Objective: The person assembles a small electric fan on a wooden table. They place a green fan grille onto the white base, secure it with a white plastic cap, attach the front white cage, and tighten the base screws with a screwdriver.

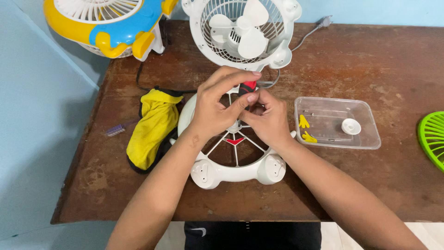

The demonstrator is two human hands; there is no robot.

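Observation:
A white round fan grille (233,171) with thin spokes and a red centre mark lies flat on the brown wooden table (351,185). Both hands hover over its middle. My left hand (217,104) wraps around a screwdriver with a red and black handle (249,86), which stands upright over the grille's hub. My right hand (267,118) pinches close beside the tool's lower part; its fingertips hide what they touch.
A white fan body with blades (243,30) stands behind the hands, its cable trailing right. A yellow and blue fan (108,23) sits at the back left. A yellow cloth (152,127), a purple brush (115,128), a clear tray (337,122) with small parts, and a green grille (432,136) lie around.

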